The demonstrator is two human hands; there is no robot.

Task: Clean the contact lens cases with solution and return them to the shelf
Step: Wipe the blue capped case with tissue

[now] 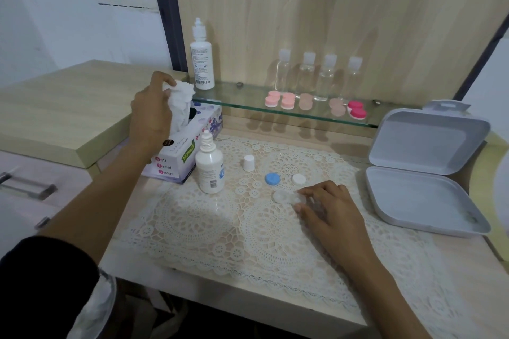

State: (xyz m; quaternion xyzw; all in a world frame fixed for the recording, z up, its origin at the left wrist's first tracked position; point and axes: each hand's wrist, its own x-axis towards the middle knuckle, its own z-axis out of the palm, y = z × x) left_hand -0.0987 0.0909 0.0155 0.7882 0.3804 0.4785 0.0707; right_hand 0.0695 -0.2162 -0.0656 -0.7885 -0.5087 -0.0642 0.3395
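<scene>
Head view: crumpled white paper tissue (180, 95), upper left of centre, gripped by left hand (153, 110) above printed cardboard tissue box (179, 162). Clear twin-well plastic lens case (283, 197), lower centre on lace mat (192, 223), pinched at its right well by right hand (330, 208). Case is best pinned flat while each well is wiped.

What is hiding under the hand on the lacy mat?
The right hand pinches a clear plastic contact lens case on the white lace mat. One round cup shows; the fingers cover its other end.
</scene>
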